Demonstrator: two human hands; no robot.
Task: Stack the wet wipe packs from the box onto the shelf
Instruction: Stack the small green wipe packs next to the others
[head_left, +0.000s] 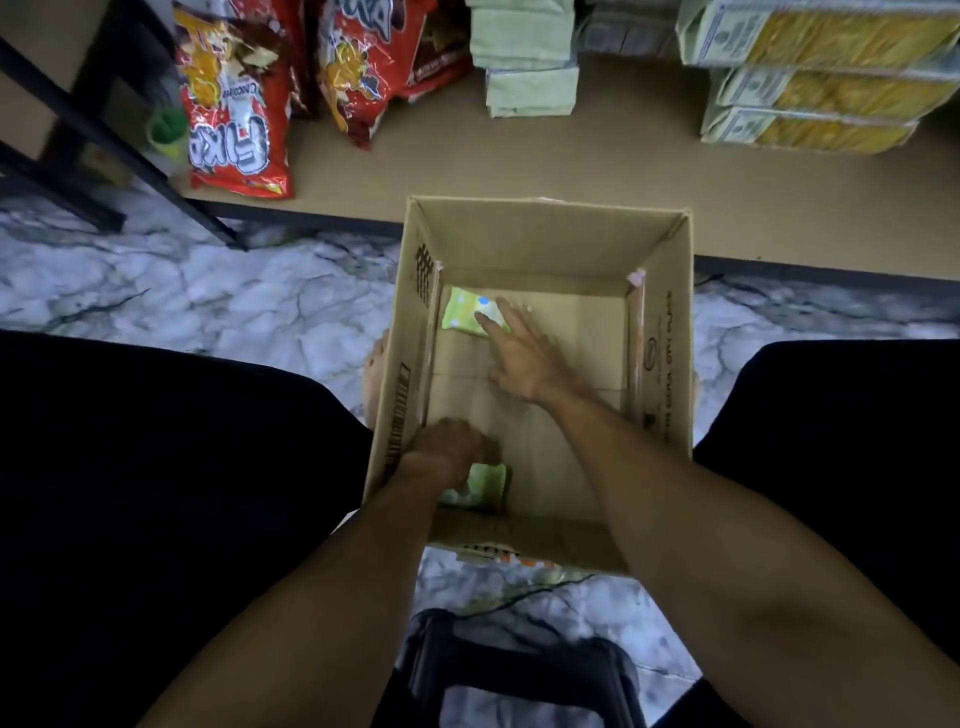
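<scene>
Right hand (519, 361) spread, fingertips on the far pack (467, 314) in the box (667, 364), which I judge a reach to gather it; left hand (447, 447) curled over the near pack (488, 483), apparently gripping it for the shelf (467, 161)

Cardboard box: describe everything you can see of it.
The box is plain brown corrugated cardboard with dark print on its outer side walls. It is open at the top and stands upright on the marbled floor, its far side at the shelf edge. It is almost empty. A far pack lies in the far left corner under the right hand's straight fingertips. A near pack lies by the near wall, where the left hand appears to grip it.
</scene>
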